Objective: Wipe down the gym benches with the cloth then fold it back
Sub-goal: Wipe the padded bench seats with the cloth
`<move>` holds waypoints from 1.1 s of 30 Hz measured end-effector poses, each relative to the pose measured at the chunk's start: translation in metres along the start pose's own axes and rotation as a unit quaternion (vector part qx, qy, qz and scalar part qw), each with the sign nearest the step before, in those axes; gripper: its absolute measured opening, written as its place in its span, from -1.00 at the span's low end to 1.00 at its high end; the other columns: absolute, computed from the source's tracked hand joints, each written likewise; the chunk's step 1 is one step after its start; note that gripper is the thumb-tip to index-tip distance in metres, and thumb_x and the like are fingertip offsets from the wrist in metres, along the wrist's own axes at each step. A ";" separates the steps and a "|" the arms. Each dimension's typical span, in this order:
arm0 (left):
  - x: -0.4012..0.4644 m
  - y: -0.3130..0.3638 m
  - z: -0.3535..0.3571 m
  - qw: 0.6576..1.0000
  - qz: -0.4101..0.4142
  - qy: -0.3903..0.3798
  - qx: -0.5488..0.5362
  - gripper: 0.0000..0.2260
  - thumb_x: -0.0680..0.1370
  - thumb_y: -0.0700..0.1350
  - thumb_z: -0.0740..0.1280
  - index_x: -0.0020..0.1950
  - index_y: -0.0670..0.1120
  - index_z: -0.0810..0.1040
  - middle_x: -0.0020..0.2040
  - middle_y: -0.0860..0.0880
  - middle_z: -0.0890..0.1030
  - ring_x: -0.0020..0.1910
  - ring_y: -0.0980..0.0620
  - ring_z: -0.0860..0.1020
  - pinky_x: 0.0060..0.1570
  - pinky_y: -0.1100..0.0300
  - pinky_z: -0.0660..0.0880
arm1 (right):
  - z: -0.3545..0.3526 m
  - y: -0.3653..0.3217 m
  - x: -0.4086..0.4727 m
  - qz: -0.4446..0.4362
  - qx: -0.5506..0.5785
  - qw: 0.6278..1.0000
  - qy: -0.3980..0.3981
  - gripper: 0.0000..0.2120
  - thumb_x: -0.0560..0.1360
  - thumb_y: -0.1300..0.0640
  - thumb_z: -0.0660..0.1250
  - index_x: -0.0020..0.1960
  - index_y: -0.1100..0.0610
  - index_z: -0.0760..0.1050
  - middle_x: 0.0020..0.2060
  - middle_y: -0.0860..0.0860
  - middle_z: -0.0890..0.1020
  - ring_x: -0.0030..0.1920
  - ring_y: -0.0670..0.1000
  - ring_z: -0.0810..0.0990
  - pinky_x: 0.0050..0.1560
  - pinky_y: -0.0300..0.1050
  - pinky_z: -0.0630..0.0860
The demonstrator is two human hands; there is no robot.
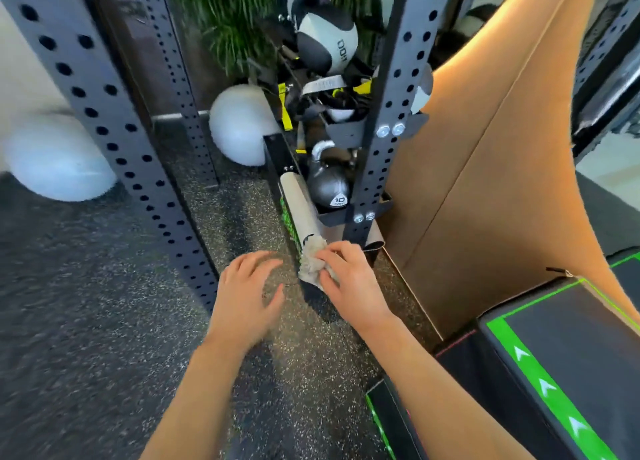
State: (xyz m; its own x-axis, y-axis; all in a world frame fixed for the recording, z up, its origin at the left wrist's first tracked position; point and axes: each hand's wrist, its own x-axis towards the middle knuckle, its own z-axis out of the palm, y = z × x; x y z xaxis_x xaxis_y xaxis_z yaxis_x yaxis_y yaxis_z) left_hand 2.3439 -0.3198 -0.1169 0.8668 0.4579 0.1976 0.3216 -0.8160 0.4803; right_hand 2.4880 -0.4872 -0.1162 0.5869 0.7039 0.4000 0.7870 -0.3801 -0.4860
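Observation:
A crumpled beige cloth (311,259) sits low over the speckled floor, by the end of a rolled beige mat (299,207). My right hand (349,279) grips the cloth, fingers curled over its right side. Just to its left, my left hand (249,286) hovers with fingers spread and loosely bent, holding nothing. A tan padded bench surface (491,169) rises steeply at the right.
Perforated dark steel rack posts (114,141) (388,113) stand left and centre. Between them a shelf holds a kettlebell (327,182), medicine balls (327,40) and straps. White balls (239,124) lie on the floor. A black box with green stripes (561,373) stands at lower right.

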 end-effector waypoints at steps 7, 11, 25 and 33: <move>-0.041 -0.082 -0.051 0.993 -0.099 0.065 0.017 -0.57 0.56 0.13 0.27 0.39 0.03 0.56 0.42 0.02 0.49 0.41 -0.12 0.41 0.44 -0.20 0.38 | 0.062 -0.073 0.036 -0.095 0.026 0.993 -0.058 -0.74 0.57 0.25 0.39 0.25 0.24 0.60 0.17 0.09 0.52 0.23 0.08 0.48 0.32 -0.20 0.37; -0.068 -0.116 -0.078 0.981 -0.159 0.107 0.026 -0.60 0.56 0.06 0.35 0.38 0.00 0.57 0.42 -0.01 0.51 0.40 -0.15 0.43 0.39 -0.24 0.41 | 0.095 -0.112 0.058 -0.152 0.045 0.983 -0.095 -0.75 0.57 0.24 0.38 0.24 0.22 0.60 0.16 0.07 0.52 0.20 0.08 0.48 0.30 -0.26 0.32; -0.101 -0.191 -0.148 0.899 -0.357 0.236 0.092 -0.57 0.54 0.11 0.28 0.37 0.01 0.58 0.39 0.00 0.52 0.38 -0.17 0.45 0.39 -0.24 0.42 | 0.207 -0.220 0.152 -0.332 0.167 0.908 -0.194 -0.76 0.60 0.21 0.37 0.25 0.19 0.60 0.17 -0.02 0.50 0.22 0.01 0.47 0.21 -0.13 0.48; -0.110 -0.194 -0.172 0.832 -0.446 0.305 0.125 -0.58 0.56 0.13 0.30 0.40 0.07 0.55 0.42 0.07 0.50 0.44 -0.09 0.41 0.46 -0.20 0.37 | 0.247 -0.268 0.196 -0.415 0.235 0.850 -0.223 -0.76 0.56 0.23 0.41 0.22 0.19 0.62 0.14 0.00 0.53 0.17 -0.02 0.47 0.14 -0.35 0.40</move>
State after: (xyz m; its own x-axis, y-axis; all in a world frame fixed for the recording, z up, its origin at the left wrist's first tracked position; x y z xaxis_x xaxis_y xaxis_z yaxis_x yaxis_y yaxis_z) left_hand 2.1202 -0.1516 -0.0845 -0.0905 0.9523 0.2914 0.8684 -0.0678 0.4911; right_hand 2.3448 -0.0991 -0.0995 -0.3461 0.8108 0.4721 0.6712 0.5655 -0.4792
